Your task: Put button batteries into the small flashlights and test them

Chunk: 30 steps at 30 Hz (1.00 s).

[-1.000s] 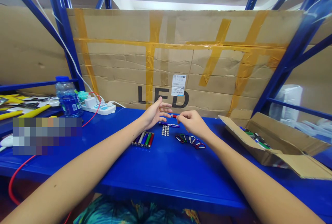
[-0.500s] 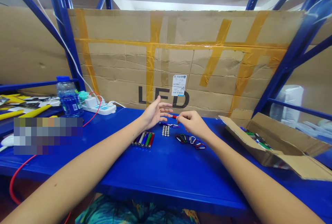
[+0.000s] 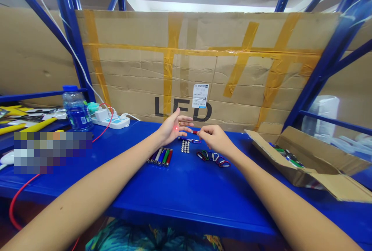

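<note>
My left hand [image 3: 172, 128] is open, palm turned toward the right, and a bright red light dot shows on the palm. Between the fingers of my right hand [image 3: 213, 136] is a small red laser pointer [image 3: 195, 132], its tip aimed at the left palm. Beneath the hands lies a purple pen-like tube with a clip [image 3: 190, 140]. Several small silver button cells [image 3: 185, 146] stand in a grid in front of it. Left of these is a row of coloured metal tubes [image 3: 161, 157]; to the right lie several coloured carabiners [image 3: 213, 156].
An open cardboard box [image 3: 308, 165] with coloured tubes stands at the right. Toward the left are a bottle of blue liquid [image 3: 77, 108], a white power strip [image 3: 114, 121] and a red cable [image 3: 24, 189]. A large taped cardboard panel [image 3: 139, 76] closes the back.
A red light dot has appeared on my left palm. Both hands stay nearly where they were, the right one still holding the red laser pointer.
</note>
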{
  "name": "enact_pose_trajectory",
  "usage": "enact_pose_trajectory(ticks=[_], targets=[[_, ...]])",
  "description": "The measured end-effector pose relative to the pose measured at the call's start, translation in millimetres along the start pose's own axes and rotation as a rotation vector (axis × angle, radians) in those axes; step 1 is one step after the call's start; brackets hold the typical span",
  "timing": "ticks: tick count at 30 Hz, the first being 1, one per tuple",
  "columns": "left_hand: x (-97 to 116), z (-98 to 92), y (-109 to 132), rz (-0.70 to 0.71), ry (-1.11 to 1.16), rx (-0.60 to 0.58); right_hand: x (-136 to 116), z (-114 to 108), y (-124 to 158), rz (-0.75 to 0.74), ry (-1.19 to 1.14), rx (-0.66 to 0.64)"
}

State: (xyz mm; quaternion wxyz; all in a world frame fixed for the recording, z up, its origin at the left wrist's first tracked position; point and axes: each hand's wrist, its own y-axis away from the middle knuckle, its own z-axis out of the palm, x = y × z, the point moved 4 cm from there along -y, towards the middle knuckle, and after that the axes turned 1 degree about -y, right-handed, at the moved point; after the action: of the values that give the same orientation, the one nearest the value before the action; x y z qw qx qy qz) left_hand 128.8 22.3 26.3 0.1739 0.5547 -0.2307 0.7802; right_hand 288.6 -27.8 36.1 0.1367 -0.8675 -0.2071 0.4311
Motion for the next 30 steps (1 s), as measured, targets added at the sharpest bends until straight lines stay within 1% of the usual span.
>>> enact_pose_trajectory(ticks=[4, 6, 9, 12, 16, 19, 22, 24, 28, 30], targets=[[-1.1, 0.4, -0.2, 0.016, -0.078, 0.006, 1.6, -0.9, -1.5, 0.004, -0.016, 0.010], [-2.5, 1.1, -0.4, 0.024, -0.211, 0.023, 3.4, -1.1, -2.5, 0.005, -0.032, -0.001], [-4.3, 1.6, -0.6, 0.040, -0.472, 0.065, 8.5, 1.0, -3.8, -0.005, -0.027, -0.068], [-4.1, 0.0, -1.7, 0.089, -0.627, 0.082, 18.6, 4.4, -6.1, 0.001, -0.017, -0.141], [-2.9, -10.1, -5.5, 0.130, -0.720, 0.088, 39.0, 6.3, -12.2, 0.088, -0.073, -0.166], [-2.4, -22.1, -9.4, 0.145, -0.752, 0.131, 50.4, 5.3, -18.2, 0.095, -0.132, -0.150], [-3.4, -31.0, -13.7, 0.177, -0.809, 0.141, 57.8, 4.4, -25.6, 0.076, -0.142, -0.115], [-4.6, -35.7, -16.7, 0.197, -0.852, 0.144, 61.1, 4.8, -31.6, 0.047, -0.089, -0.075], [-5.2, -45.5, -22.2, 0.253, -0.921, 0.169, 65.6, 8.6, -43.0, -0.029, 0.105, 0.026], [-5.9, -50.3, -24.5, 0.257, -0.956, 0.170, 67.9, 12.2, -46.4, -0.069, 0.179, 0.049]])
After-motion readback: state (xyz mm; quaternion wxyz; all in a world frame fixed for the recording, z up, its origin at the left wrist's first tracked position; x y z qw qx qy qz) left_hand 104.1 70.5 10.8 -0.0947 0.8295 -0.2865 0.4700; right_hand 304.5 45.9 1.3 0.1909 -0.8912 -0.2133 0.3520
